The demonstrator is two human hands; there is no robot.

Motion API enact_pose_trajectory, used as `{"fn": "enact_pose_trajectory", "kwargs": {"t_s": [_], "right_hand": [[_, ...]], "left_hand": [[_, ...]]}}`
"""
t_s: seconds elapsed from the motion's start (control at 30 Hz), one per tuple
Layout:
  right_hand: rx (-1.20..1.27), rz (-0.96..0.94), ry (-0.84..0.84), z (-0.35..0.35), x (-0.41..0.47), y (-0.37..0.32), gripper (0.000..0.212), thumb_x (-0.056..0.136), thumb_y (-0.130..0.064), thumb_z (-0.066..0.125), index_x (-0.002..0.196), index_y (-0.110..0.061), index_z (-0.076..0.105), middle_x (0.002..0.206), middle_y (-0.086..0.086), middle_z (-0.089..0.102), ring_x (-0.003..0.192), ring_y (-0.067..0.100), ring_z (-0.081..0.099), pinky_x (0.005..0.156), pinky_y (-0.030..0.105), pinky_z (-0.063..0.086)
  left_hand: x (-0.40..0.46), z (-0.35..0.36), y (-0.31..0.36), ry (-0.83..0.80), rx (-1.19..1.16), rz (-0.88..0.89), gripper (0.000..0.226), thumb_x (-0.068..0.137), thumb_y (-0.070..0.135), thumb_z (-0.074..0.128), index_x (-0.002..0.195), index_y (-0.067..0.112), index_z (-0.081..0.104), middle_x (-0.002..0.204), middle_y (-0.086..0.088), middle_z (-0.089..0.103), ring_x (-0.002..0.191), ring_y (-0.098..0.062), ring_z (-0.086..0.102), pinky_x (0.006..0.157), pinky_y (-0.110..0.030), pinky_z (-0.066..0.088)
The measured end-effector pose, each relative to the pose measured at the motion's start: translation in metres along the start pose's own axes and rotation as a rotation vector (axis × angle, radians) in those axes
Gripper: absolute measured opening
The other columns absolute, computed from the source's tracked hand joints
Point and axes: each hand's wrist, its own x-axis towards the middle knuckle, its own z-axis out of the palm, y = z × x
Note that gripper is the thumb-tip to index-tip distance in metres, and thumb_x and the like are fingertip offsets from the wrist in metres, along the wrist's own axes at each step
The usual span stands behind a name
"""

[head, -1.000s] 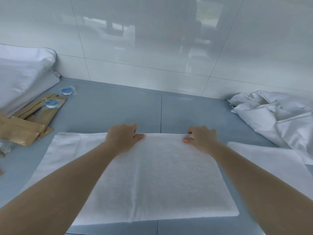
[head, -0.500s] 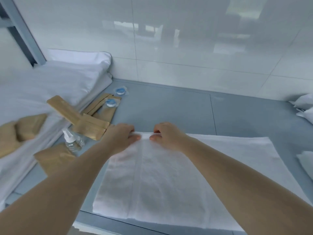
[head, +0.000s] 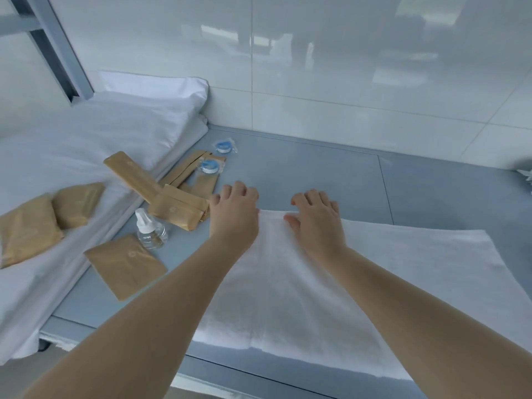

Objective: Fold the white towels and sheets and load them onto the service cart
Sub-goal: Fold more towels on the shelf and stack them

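nothing is gripped: both hands are spread flat, fingers relaxed and apart. the left hand is laid at the towel's far left corner, its fingertips reaching past the edge over the grey top. the right hand is pressed palm down on the towel just beside it, thumb touching the far edge.

the towel is seen as white, nubbly terry, folded into a thick rectangle, soft-edged and slightly rounded at the near fold. it is laid flat on the smooth, matte grey top, its long axis running left to right, parallel to the glossy white tiled wall behind.

to the left, a smooth white sheet is stacked in a plump pile. flat tan paper packets are scattered on it and on the top, some oblong, some square. a small clear bottle with a white cap is stood upright between packets. two round blue-and-white items in clear wrap are lying farther back.
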Motion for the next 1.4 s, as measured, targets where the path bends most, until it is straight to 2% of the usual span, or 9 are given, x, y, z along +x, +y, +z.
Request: {"fn": "enact_pose_trajectory", "kwargs": {"t_s": [0.13, 0.23, 0.4, 0.57, 0.73, 0.87, 1.13, 1.3, 1.4], "right_hand": [[0.134, -0.051, 0.015, -0.002, -0.027, -0.001, 0.014, 0.089, -0.015, 0.058, 0.097, -0.013, 0.07, 0.099, 0.003, 0.063, 0.097, 0.027, 0.054, 0.084, 0.034, 0.037], [0.19, -0.042, -0.093, 0.002, -0.037, 0.001, 0.027, 0.094, -0.018, 0.053, 0.117, -0.017, 0.068, 0.12, -0.001, 0.064, 0.114, 0.021, 0.053, 0.102, 0.027, 0.035], [0.051, -0.061, -0.298, -0.002, -0.047, 0.027, 0.047, 0.103, -0.039, 0.027, 0.15, -0.036, 0.024, 0.158, -0.015, 0.018, 0.146, 0.004, 0.011, 0.119, 0.028, 0.001], [-0.142, 0.126, -0.467, -0.027, -0.063, 0.08, 0.053, 0.098, -0.055, 0.009, 0.149, -0.046, -0.002, 0.16, -0.016, -0.007, 0.147, 0.006, -0.007, 0.119, 0.038, -0.006], [-0.167, 0.273, -0.291, -0.055, -0.091, 0.11, 0.05, 0.103, -0.038, 0.024, 0.152, -0.026, 0.021, 0.161, 0.0, 0.014, 0.148, 0.016, 0.008, 0.119, 0.039, 0.002], [0.063, 0.123, -0.156, -0.05, -0.113, 0.083, 0.04, 0.098, -0.013, 0.044, 0.137, -0.009, 0.051, 0.149, 0.008, 0.041, 0.14, 0.022, 0.034, 0.118, 0.033, 0.012], [-0.003, 0.113, -0.171, -0.049, -0.138, 0.099, 0.046, 0.103, -0.036, 0.031, 0.148, -0.029, 0.034, 0.155, -0.011, 0.028, 0.145, 0.005, 0.017, 0.12, 0.031, 0.003], [-0.078, 0.234, -0.175, -0.062, -0.152, 0.099, 0.049, 0.103, -0.03, 0.027, 0.15, -0.017, 0.028, 0.159, -0.001, 0.019, 0.148, 0.013, 0.008, 0.119, 0.035, -0.005], [0.068, 0.131, -0.212, -0.061, -0.173, 0.08, 0.05, 0.102, -0.032, 0.031, 0.15, -0.019, 0.028, 0.159, -0.003, 0.019, 0.148, 0.012, 0.009, 0.117, 0.029, -0.007]], "left_hand": [[-0.029, 0.006, 0.045, -0.078, -0.145, 0.123, 0.026, 0.092, 0.015, 0.044, 0.11, 0.02, 0.061, 0.116, 0.001, 0.056, 0.111, -0.023, 0.048, 0.089, -0.033, 0.032], [-0.051, 0.022, 0.065, -0.131, -0.205, 0.033, 0.041, 0.097, 0.021, 0.035, 0.136, 0.016, 0.049, 0.142, -0.001, 0.047, 0.137, -0.019, 0.033, 0.112, -0.032, 0.018], [-0.057, 0.032, 0.053, -0.261, -0.123, 0.026, 0.063, 0.096, 0.05, 0.013, 0.154, 0.026, 0.01, 0.162, 0.007, 0.003, 0.148, -0.012, -0.006, 0.116, -0.041, -0.013], [-0.052, 0.031, 0.036, -0.293, -0.042, 0.114, 0.07, 0.089, 0.063, 0.005, 0.153, 0.035, 0.0, 0.162, 0.008, -0.002, 0.148, -0.015, -0.009, 0.116, -0.044, -0.014], [-0.045, 0.018, 0.048, -0.281, -0.004, 0.121, 0.056, 0.1, 0.046, 0.023, 0.153, 0.028, 0.016, 0.162, 0.001, 0.011, 0.149, -0.021, 0.0, 0.117, -0.049, -0.009], [-0.081, 0.005, 0.106, -0.202, -0.122, 0.168, 0.046, 0.095, 0.022, 0.037, 0.14, 0.02, 0.043, 0.156, -0.004, 0.029, 0.145, -0.023, 0.02, 0.118, -0.041, 0.008], [-0.143, 0.011, 0.15, -0.291, -0.061, 0.237, 0.079, 0.084, 0.06, -0.006, 0.154, 0.022, 0.001, 0.16, 0.002, -0.007, 0.148, -0.02, -0.013, 0.116, -0.044, -0.017], [-0.149, 0.003, 0.16, -0.228, -0.057, 0.174, 0.052, 0.098, 0.049, 0.034, 0.144, 0.025, 0.043, 0.152, -0.006, 0.037, 0.144, -0.028, 0.026, 0.117, -0.049, 0.016], [-0.155, 0.006, 0.171, -0.276, -0.037, 0.108, 0.047, 0.102, 0.039, 0.028, 0.148, 0.03, 0.033, 0.158, -0.002, 0.025, 0.148, -0.024, 0.012, 0.119, -0.047, 0.006]]}}
